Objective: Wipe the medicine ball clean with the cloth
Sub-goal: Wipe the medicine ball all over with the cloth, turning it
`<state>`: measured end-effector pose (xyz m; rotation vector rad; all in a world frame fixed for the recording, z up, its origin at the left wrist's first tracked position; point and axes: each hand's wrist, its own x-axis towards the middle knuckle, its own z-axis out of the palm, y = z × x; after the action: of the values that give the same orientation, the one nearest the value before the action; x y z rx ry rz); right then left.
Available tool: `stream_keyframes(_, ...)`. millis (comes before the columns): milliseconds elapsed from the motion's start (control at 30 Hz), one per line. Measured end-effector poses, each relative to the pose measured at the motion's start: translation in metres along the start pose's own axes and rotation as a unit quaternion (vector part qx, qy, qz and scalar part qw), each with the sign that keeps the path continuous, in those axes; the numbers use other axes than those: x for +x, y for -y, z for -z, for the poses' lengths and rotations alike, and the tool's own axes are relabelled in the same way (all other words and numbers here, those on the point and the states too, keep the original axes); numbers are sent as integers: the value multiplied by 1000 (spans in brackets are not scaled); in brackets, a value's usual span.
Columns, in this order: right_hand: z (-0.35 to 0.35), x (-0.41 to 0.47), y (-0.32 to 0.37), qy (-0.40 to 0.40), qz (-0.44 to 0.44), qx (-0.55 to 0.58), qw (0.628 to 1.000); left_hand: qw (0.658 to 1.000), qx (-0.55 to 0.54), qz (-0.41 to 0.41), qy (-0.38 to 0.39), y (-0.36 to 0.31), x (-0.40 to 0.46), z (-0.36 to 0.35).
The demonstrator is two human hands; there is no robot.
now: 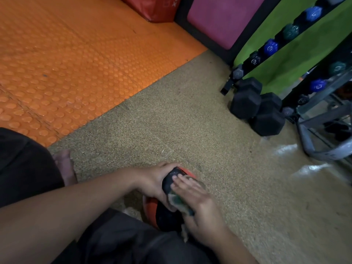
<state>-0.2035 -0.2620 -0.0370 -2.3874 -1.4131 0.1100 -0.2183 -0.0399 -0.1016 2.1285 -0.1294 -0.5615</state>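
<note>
The ball [167, 212], red and black, sits low on the floor [190, 121] just before the person's lap. The left hand [154, 180] curls round its far side, holding it. The right hand [198, 204] presses the cloth [178, 201] flat on top, fingers straight.

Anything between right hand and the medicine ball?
Yes: the cloth lies under the right hand, pressed on the medicine ball, in the head view.
</note>
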Motion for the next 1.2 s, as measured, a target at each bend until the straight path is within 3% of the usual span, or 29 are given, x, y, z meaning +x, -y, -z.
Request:
stream_keyframes(133, 12, 8, -26, -128, -164, 39, 977, 1000, -3, 8, 6, -8, 3, 1)
stream_keyframes(167, 8, 7, -14, -119, -153, 53, 980, 1000, 2, -1, 3, -7, 4, 2)
stream_keyframes(267, -8, -3, 0, -3, 50, -5, 999, 1000, 6, -6, -3, 3, 3, 2)
stream_keyframes(300, -4, 0, -10, -7, 36, 4, 999, 1000, 13, -7, -5, 2, 4, 1)
stream_keyframes(400, 4, 12, -19, -128, -120, 27, 984, 1000, 18, 1, -11, -8, 7, -1)
stream_keyframes(433, 1, 16, -5, -118, -130, 32, 984, 1000, 24, -5, -13, -10, 9, -2)
stream_keyframes(533, -14, 8, 8, -20, 36, -11, 999, 1000, 23, -6, -18, -3, 8, -3)
stream_keyframes(567, -9, 13, -3, -25, 15, 10, 1000, 999, 25, -6, -20, -4, 8, -5)
stream_keyframes(667, 3, 23, -21, -142, -123, 17, 982, 999, 25, -5, -20, -10, 8, -3)
stream_keyframes(700, 2, 26, -9, -132, -123, 26, 983, 1000, 23, -8, -19, -10, 7, -3)
stream_keyframes(800, -12, 13, 16, -17, 53, -25, 998, 1000, 2, -14, -15, 1, 6, -4)
stream_keyframes(867, -2, 19, -8, -17, 11, 20, 1000, 1000, 3, -3, -18, -3, 6, -7)
stream_keyframes(967, 7, 23, -19, -131, -123, 62, 982, 1000, 17, 6, -18, -11, 10, -8)
stream_keyframes(1000, 2, 22, -4, -117, -125, 63, 983, 1000, 18, 0, -18, -10, 10, -7)
stream_keyframes(1100, -8, 5, 5, -9, 50, 19, 999, 1000, 3, -12, -24, -1, 5, -7)
stream_keyframes(1133, -2, 7, -9, -8, 45, 34, 998, 1000, 3, -9, -25, -2, 4, -9)
stream_keyframes(1200, 14, 16, -29, -101, -54, 28, 993, 1000, 6, 4, -18, -8, 3, -8)
